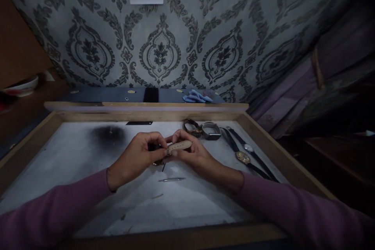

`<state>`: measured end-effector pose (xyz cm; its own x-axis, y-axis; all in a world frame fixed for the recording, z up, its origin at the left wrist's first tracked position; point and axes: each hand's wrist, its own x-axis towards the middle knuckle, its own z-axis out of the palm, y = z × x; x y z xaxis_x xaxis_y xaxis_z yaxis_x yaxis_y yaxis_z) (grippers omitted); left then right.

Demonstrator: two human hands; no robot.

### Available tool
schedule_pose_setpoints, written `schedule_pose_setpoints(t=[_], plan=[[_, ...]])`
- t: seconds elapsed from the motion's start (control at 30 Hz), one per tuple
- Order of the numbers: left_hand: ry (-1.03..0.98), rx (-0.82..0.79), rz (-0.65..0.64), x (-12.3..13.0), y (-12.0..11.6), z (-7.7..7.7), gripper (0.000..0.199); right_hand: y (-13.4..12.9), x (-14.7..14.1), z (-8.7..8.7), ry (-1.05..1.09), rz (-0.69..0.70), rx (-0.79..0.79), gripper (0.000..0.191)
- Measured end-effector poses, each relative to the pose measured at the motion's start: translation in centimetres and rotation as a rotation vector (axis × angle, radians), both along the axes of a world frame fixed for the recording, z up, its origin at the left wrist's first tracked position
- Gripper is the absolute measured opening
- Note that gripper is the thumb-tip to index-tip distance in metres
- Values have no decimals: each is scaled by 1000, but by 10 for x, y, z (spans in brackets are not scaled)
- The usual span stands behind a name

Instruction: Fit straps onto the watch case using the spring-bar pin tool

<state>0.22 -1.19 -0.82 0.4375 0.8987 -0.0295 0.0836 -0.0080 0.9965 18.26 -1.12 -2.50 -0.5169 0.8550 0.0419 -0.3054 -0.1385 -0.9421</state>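
Note:
Both hands meet above the middle of a white-bottomed wooden tray (146,116). My left hand (142,152) pinches a wristwatch (158,161), whose case is mostly covered by the fingers. The fingers of my right hand (191,150) are closed on the pale, holed watch strap (180,146) beside the case. Whether strap and case are joined is hidden by the fingertips. Below the hands lies a slim metal spring bar tool (172,179). A short dark strip (163,166) shows just under the watch.
Right of the hands lie a dark bracelet watch (191,128), a square-cased watch (211,131), and two strap watches, one gold-cased (243,158), one silver-faced (249,148). A black flat strip (139,123) lies by the back rim. Behind is a blue cloth (197,96).

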Motion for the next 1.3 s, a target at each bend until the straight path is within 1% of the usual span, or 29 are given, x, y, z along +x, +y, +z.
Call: schedule_pose_setpoints(t=[0.13, 0.37, 0.57, 0.7, 0.83, 1.1, 1.17, 1.3], plan=[[24, 4, 15, 0, 1, -1, 12, 0, 0, -1, -2, -6, -9, 29], [3, -34, -9, -2, 1, 4, 13, 1, 2, -3, -80, -14, 26, 28], [11, -39, -43, -2, 1, 1, 12, 2, 2, -3, -100, -19, 17, 29], [20, -15, -38, -1, 1, 0, 11, 3, 3, -6, -104, -18, 43, 27], [10, -3, -28, -2, 1, -1, 7, 4, 3, -9, -115, 26, 73, 23], [41, 30, -8, -2, 0, -3, 7, 1, 2, -2, -125, 52, 150, 19], [69, 50, 1, -2, -1, -3, 6, 2, 2, -3, -126, 51, 160, 19], [113, 86, 14, -2, -1, -2, 7, 4, 2, -7, -110, 2, 158, 22]])
